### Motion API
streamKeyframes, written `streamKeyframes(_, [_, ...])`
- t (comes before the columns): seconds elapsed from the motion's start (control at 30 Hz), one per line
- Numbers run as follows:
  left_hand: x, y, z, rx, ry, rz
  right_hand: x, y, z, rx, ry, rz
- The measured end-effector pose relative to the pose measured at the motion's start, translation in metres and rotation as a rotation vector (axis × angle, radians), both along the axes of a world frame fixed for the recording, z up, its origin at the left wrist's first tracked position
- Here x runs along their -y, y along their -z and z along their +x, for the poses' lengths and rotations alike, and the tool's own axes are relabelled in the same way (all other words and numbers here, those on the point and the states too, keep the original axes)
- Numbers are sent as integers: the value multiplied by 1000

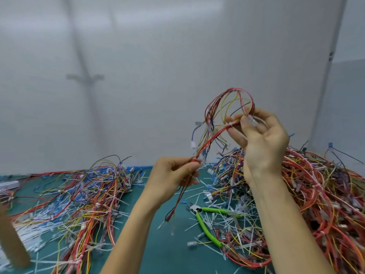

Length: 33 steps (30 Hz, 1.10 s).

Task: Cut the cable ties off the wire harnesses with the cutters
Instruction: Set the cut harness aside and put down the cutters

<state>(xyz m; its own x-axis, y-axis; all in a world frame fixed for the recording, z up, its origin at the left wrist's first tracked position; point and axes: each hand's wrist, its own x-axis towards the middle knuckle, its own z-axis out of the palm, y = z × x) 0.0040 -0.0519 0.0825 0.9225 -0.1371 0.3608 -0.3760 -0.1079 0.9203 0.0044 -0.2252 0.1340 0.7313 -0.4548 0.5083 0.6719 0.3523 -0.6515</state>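
— Where is the wire harness (pixel 213 133)?

— Up in the air above the green table (pixel 167 244), right of middle, held between both hands. It is a thin bundle of mostly red wires with some yellow and black ones. Its top curls into a loop, and loose ends hang down toward the table.

— What is the left hand (pixel 173 175) doing?

— It pinches the lower part of the bundle between thumb and fingertips, with the other fingers curled in. The loose wire ends drop below it.

— And the right hand (pixel 262 139)?

— It is higher and further right. Its thumb and fingers are closed on the bundle at the base of the loop. A small white plug (pixel 193 145) dangles off the harness between the two hands.

— Can you see a cable tie on it?

— There is a pale band on the wires near the loop, but it is too blurred to be sure.

— Where are the cutters (pixel 215 210)?

— They lie on the table below the right hand, touched by neither hand. The green handles are spread and the metal jaws point left. They rest among cut white cable ties (pixel 233 224).

— Anything else?

— A big heap of wires (pixel 316 194) fills the right side, and a flatter heap (pixel 83 194) lies on the left. A brown cardboard piece (pixel 11 240) stands at the near left edge. A plain pale wall (pixel 158 56) is behind.
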Motion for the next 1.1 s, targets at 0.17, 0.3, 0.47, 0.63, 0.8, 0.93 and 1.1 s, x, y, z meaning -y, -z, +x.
streamKeyframes(0.17, [51, -9, 9, 214, 3, -7, 33, -29, 8, 62, 115, 26])
streamKeyframes(0.3, [99, -2, 16, 64, 69, -86, 80, -27, 30, -170, 266, 50])
streamKeyframes(0.47, [157, 49, 15, -61, -5, 41, 113, 10, 48, -687, 514, -404])
streamKeyframes(0.63, [181, 71, 14, -113, -92, 170, 97, 47, 48, -718, 872, -1230])
streamKeyframes(0.8, [167, 72, 20, -127, -163, 465, 96, 63, 67, -927, 695, -1644])
streamKeyframes(0.93, [145, 73, 29, -152, -115, 336, 108, 87, 74, -1007, 501, -1732])
streamKeyframes(1.1, [133, 65, 31, -260, -213, -115, 106, 91, 64, -987, 515, -1675])
